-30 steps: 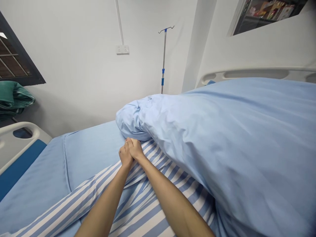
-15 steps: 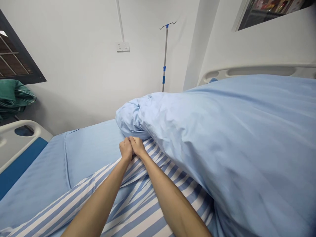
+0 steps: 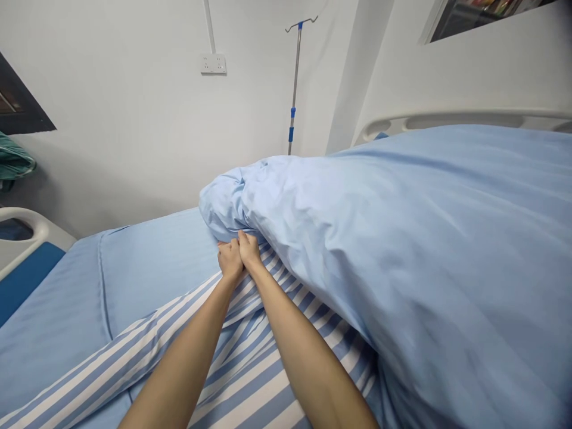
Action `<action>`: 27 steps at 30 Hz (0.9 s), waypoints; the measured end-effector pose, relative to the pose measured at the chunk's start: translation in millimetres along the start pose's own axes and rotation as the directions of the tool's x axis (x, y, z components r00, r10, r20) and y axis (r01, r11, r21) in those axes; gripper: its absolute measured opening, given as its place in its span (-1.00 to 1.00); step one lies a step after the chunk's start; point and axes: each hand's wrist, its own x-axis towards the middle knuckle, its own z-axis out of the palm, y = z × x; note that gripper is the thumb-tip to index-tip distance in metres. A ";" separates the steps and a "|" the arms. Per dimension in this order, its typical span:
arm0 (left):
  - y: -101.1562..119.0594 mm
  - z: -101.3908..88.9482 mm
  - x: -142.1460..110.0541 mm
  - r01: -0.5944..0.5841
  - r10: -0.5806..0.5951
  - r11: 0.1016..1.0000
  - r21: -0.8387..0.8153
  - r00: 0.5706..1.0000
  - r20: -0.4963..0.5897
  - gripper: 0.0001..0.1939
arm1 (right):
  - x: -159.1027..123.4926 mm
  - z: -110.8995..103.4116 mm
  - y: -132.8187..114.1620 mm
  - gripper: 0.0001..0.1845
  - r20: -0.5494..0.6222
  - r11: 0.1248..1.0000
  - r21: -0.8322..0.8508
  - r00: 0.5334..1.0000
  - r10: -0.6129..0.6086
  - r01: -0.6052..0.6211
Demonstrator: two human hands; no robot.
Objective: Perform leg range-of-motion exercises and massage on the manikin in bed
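My left hand and my right hand are side by side and touching, both closed with fingers curled. They rest at the upper end of the blue-and-white striped cloth, right against the folded edge of a light blue quilt. What the fingers grip, if anything, is hidden behind the knuckles. The striped cloth spreads under both forearms, with one long part running to the lower left. On the right, the quilt lies bulky and covers part of the stripes.
A light blue sheet covers the bed, with a bed end board at left and another at the far right. Against the white wall stands a drip stand. Green cloth hangs at the left edge.
The view has shifted slightly, so the room sits a little higher and further left. Both hands stay closed together by the quilt's edge; the right now reaches slightly further than the left.
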 end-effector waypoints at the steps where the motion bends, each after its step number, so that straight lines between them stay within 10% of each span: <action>1: 0.4 -0.2 0.0 -0.003 0.003 1.000 0.027 1.000 0.016 -0.58 | 0.0 -2.4 -2.4 -0.55 0.009 0.999 -0.033 0.999 -0.034 0.035; 6: 2.0 2.6 0.4 -0.025 0.020 0.997 0.067 0.997 0.072 -0.50 | 0.4 -14.7 -6.0 -0.54 0.069 0.933 -0.231 0.961 -0.267 0.276; 27: 4.7 8.7 -4.8 -0.022 0.026 0.999 -0.037 0.995 0.094 -0.52 | 3.5 -19.1 9.6 -0.46 0.120 0.975 -0.135 0.980 -0.161 0.177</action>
